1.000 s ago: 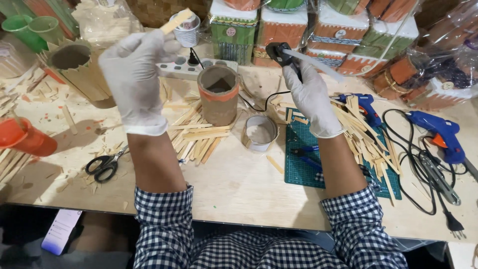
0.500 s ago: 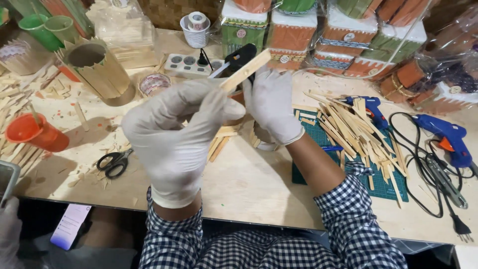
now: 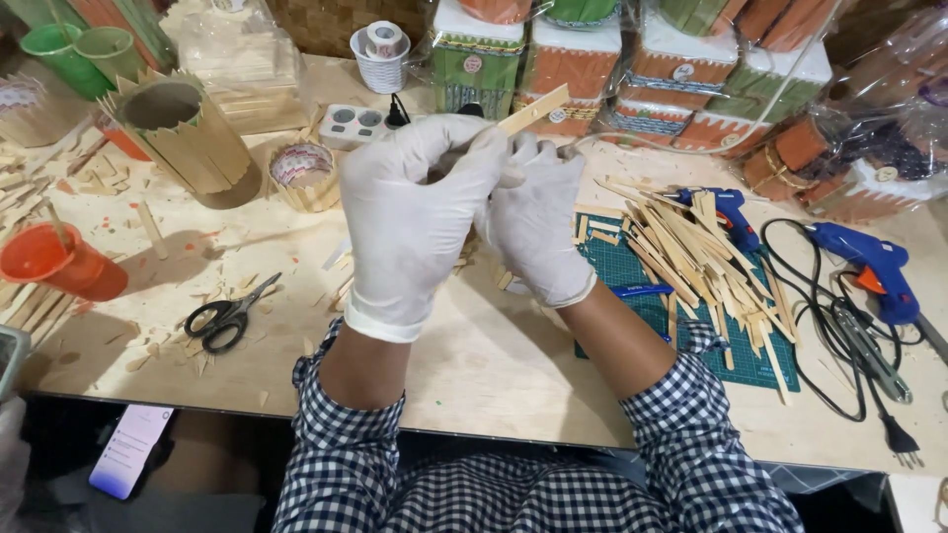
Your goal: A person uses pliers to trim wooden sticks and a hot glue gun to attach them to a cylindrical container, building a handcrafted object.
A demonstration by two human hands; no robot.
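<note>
Both my hands wear white gloves and meet above the middle of the wooden table (image 3: 494,365). My left hand (image 3: 415,217) is closed on a flat wooden stick (image 3: 538,107) that points up to the right. My right hand (image 3: 538,232) presses against it from behind, its fingers curled. The dark tip of a tool (image 3: 472,108) shows just above my left fingers; the rest is hidden, and it seems to sit in my right hand.
A pile of sticks (image 3: 696,252) lies on a green cutting mat (image 3: 627,281). Two blue glue guns (image 3: 874,266) with black cords lie at the right. Scissors (image 3: 227,316), an orange cup (image 3: 54,262), a stick-clad cylinder (image 3: 183,138), a power strip (image 3: 355,123) and wrapped boxes (image 3: 592,74) surround them.
My hands came off the table's far side and drew together toward me, bringing the stick and the dark tool up between them. My head has tilted, shifting the view.
</note>
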